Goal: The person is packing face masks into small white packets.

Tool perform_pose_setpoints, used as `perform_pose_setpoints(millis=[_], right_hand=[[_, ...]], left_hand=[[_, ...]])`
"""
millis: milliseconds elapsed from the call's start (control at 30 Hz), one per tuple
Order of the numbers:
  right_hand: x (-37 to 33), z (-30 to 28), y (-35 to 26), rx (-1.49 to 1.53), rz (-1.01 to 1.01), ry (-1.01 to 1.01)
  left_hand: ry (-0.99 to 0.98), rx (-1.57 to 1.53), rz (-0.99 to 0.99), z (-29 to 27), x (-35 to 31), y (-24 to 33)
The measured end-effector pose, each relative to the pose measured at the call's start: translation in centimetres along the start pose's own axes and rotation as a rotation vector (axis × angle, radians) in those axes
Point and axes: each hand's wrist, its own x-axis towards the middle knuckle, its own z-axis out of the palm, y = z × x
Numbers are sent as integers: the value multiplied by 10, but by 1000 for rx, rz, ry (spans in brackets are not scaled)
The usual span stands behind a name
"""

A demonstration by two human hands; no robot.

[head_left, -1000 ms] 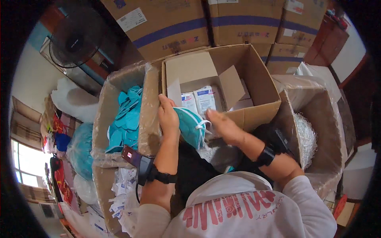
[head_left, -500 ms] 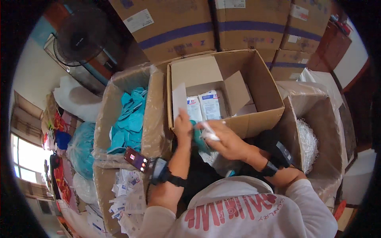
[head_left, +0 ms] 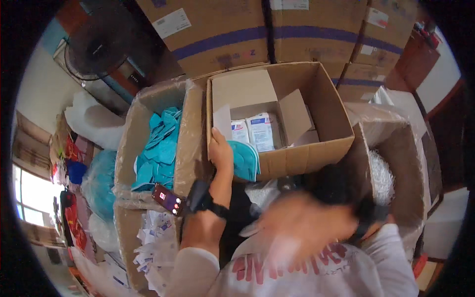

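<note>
My left hand is closed at the near left edge of the open carton. It holds a teal, cup-shaped face mask that hangs over the carton's front wall. Smeared by motion, my right hand is drawn back close to my chest, and its fingers cannot be made out. A pale blur shows below it, too smeared to name. Inside the carton, an inner box with raised flaps holds white printed packets.
A plastic-lined box of teal masks stands left, with a phone on its near edge. White printed sleeves fill a box below it. To the right, another box holds white stringy material. Stacked cartons stand behind.
My right hand has swept from the carton's front edge back toward my chest. The teal mask, partly hidden before, now shows broadly beside my left hand, which has shifted slightly left.
</note>
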Motion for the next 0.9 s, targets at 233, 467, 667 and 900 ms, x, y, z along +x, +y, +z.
perform_pose_setpoints(millis=[233,467,667,900], right_hand=[[-352,15,30,-494,1587,535],[-397,38,40,-406,1785,1044],[-277,11,85,-285,1291,1017],[-153,-13,104,-332,916,842]], left_hand=[[120,-146,-290,-57,38,-13],[660,493,114,-177,188,-15],[-410,237,213,-32,94,37],[-733,392,-129,103,22,-55]])
